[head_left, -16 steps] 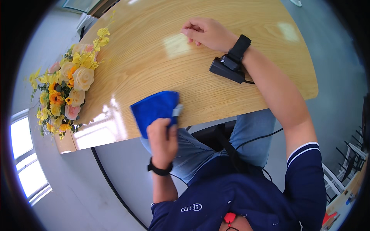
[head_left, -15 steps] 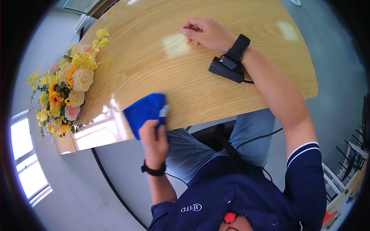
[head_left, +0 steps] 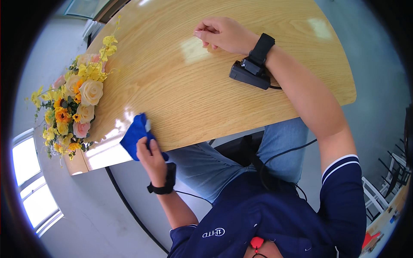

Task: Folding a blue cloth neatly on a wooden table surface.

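My left hand (head_left: 151, 161) grips a blue cloth (head_left: 136, 133) at the table's near edge, left of my lap. The cloth lies partly on the wooden tabletop, and a small white tag shows on its right side. Fingers and thumb press on its near part, hiding some of it. Farther away, my right hand (head_left: 226, 35) rests over the table with its fingers loosely curled inward; nothing shows in them. A black strap with a black box-shaped device (head_left: 249, 74) sits on the right wrist, and a similar black strap (head_left: 162, 184) is round the left wrist.
A bunch of artificial-looking yellow, cream, pink and orange flowers (head_left: 71, 101) stands at the table's left end. The glossy wooden table (head_left: 189, 99) has a curved right edge. Black cables (head_left: 286, 154) run from the wrists past my lap. White chairs (head_left: 374, 193) stand far right.
My left hand has moved left along the near edge, carrying the blue cloth, which is now more bunched. The right hand has shifted only slightly left with the view.
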The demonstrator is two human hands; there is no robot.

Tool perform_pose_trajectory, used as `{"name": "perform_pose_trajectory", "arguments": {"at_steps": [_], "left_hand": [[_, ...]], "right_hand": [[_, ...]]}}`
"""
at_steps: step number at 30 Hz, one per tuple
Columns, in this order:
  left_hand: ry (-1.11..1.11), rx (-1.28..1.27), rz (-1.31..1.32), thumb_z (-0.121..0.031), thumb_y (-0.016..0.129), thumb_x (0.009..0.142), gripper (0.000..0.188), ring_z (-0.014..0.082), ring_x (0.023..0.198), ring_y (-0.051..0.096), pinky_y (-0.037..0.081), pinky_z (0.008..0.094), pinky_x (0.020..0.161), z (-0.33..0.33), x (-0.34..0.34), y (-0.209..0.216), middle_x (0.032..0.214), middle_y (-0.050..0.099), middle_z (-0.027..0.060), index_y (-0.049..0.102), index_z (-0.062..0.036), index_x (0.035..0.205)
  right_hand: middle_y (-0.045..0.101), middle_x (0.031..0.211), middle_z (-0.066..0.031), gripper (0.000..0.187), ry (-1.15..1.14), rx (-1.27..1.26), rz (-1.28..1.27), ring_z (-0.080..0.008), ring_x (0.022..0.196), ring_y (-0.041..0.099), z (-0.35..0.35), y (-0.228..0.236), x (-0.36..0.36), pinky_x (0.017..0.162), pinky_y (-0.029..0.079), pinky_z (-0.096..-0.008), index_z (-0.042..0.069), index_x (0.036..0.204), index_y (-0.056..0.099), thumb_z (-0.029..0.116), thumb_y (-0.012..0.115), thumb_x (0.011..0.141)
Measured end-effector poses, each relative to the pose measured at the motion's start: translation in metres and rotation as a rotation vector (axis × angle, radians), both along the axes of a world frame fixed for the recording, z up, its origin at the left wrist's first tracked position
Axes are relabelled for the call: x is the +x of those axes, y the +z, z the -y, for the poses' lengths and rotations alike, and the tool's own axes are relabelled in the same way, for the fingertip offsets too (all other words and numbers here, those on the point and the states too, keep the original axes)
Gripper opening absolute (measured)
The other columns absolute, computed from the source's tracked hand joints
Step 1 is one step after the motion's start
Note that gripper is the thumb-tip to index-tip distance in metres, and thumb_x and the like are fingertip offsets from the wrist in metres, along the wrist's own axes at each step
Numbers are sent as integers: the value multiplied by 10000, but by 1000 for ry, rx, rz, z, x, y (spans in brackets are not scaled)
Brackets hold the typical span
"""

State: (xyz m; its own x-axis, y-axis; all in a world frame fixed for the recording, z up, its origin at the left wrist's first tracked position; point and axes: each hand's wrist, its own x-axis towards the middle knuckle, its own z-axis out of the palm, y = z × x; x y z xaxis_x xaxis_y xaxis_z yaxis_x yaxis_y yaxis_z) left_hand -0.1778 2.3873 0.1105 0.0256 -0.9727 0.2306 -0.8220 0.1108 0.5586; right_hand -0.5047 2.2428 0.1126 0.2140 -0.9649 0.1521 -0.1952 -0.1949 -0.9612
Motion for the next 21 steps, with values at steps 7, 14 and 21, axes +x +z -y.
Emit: {"name": "perform_pose_trajectory", "arguments": {"at_steps": [7,14,21], "left_hand": [[-586,-23,64,-31,595,709,214,299,810,502,352,352,719,-22,-124,18,881,538,130,519,-36,909],[-822,-41,-57,-83,623,670,211,215,698,492,327,331,651,-35,-189,16,775,519,42,516,-88,852],[-801,-36,-67,-83,626,685,203,216,735,513,349,330,690,-36,-172,18,785,534,43,536,-83,867]], "right_hand": [[577,760,-33,222,21,2,1,-69,706,535,-2,2,-2,603,444,-210,9,944,562,218,515,885],[574,757,-29,230,26,10,-42,-70,706,536,-2,5,1,604,445,-211,10,959,562,223,512,888],[556,726,-15,224,35,19,25,-61,666,508,-2,4,-1,581,433,-208,10,962,563,215,510,889]]}}
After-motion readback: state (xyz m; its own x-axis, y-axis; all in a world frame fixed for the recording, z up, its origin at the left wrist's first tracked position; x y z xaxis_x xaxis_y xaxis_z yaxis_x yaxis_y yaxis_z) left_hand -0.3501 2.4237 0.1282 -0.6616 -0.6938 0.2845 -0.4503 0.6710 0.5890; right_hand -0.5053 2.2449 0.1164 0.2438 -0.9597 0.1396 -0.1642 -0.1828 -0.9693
